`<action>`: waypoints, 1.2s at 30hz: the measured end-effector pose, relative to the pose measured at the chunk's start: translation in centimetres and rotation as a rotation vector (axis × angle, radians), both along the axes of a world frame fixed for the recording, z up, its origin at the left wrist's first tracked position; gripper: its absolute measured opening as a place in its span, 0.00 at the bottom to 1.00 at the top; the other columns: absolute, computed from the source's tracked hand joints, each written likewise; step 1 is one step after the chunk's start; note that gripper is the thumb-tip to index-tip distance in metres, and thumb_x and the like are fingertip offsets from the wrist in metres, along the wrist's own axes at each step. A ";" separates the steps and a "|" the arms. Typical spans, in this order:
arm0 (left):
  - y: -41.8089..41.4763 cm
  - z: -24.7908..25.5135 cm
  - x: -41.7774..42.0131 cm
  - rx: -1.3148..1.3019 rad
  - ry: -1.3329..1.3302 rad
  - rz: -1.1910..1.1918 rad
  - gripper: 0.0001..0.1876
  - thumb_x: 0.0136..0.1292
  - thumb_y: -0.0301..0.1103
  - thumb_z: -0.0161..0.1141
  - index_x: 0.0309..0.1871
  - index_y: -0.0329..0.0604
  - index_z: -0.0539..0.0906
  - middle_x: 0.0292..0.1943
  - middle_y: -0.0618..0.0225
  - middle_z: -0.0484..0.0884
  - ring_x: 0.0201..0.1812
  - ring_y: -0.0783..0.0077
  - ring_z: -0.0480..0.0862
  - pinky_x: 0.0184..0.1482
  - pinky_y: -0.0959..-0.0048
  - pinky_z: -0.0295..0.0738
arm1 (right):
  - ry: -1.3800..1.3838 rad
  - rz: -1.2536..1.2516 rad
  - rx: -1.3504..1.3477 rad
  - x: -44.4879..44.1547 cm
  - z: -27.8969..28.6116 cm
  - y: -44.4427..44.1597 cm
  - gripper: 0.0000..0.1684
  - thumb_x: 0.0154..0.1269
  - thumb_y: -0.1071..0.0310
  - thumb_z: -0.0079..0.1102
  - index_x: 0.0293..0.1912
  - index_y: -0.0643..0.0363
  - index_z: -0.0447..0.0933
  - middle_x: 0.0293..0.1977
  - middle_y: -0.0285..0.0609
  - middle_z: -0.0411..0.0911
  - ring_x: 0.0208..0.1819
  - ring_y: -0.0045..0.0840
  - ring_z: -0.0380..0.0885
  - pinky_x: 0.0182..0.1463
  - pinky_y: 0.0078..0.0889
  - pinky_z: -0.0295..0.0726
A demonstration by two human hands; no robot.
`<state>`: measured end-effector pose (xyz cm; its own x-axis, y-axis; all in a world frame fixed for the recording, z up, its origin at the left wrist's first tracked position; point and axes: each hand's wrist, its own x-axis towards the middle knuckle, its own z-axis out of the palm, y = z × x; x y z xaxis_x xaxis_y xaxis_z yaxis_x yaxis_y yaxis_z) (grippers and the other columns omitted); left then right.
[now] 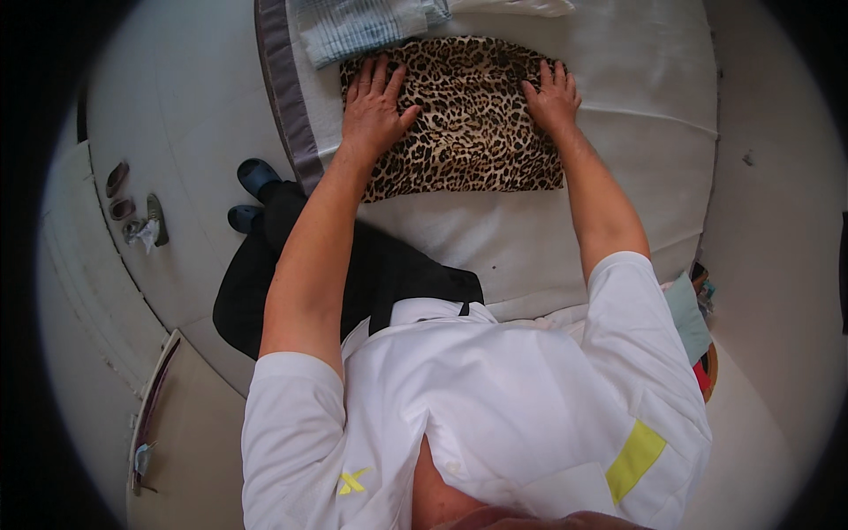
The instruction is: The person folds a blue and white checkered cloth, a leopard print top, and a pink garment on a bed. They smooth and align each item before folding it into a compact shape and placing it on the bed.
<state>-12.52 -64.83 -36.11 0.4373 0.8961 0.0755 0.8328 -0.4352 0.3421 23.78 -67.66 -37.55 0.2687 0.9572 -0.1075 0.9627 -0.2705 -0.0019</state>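
Observation:
A leopard-print cloth (464, 126), folded into a rough rectangle, lies on the pale cover of a bed (636, 165) before me. My left hand (376, 109) rests flat on the cloth's left part, fingers spread and thumb pointing inward. On its right edge lies my right hand (553, 96), palm down with the fingers apart. Neither hand grips the cloth. Beyond its upper left corner is a folded light blue checked cloth (364, 30), close to the fingers of my left hand.
White fabric (517, 5) lies at the bed's far side. A grey band (291, 99) edges the bed on the left. Several shoes (154, 218) stand on the floor at the left. A pale green cloth (687, 318) is by my right elbow, near the wall.

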 end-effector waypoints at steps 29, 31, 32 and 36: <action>-16.7 7.0 -2.6 -0.080 0.046 -0.043 0.45 0.59 0.41 0.72 0.77 0.39 0.62 0.79 0.46 0.55 0.79 0.42 0.54 0.78 0.52 0.52 | -0.008 0.061 0.280 -5.3 4.5 -16.1 0.40 0.68 0.48 0.58 0.75 0.45 0.62 0.76 0.51 0.57 0.76 0.52 0.52 0.74 0.62 0.55; -17.7 6.3 -2.2 -0.129 0.054 -0.113 0.46 0.58 0.41 0.72 0.77 0.38 0.61 0.79 0.45 0.55 0.80 0.43 0.54 0.78 0.52 0.52 | 0.109 0.243 0.271 -8.3 5.8 -17.1 0.40 0.67 0.49 0.59 0.75 0.45 0.62 0.76 0.49 0.58 0.76 0.50 0.53 0.74 0.61 0.55; -17.6 5.1 -2.6 -0.190 0.104 -0.066 0.46 0.59 0.42 0.71 0.78 0.39 0.60 0.79 0.46 0.55 0.80 0.44 0.54 0.78 0.53 0.53 | 0.117 0.209 0.185 -8.0 5.0 -17.4 0.40 0.67 0.49 0.59 0.75 0.45 0.62 0.76 0.47 0.57 0.76 0.49 0.53 0.74 0.60 0.54; -16.8 4.5 -3.9 -0.211 0.153 -0.044 0.44 0.61 0.42 0.69 0.77 0.38 0.61 0.79 0.47 0.57 0.79 0.46 0.56 0.78 0.53 0.54 | 0.121 0.105 0.034 -3.4 1.6 -19.6 0.38 0.69 0.48 0.57 0.75 0.44 0.63 0.76 0.42 0.57 0.77 0.45 0.52 0.75 0.56 0.53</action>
<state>-16.44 -81.61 -31.60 0.4681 0.8649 -0.1811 0.8636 -0.4044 0.3010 20.39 -87.27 -35.99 0.1541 0.9830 -0.1000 0.9778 -0.1662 -0.1275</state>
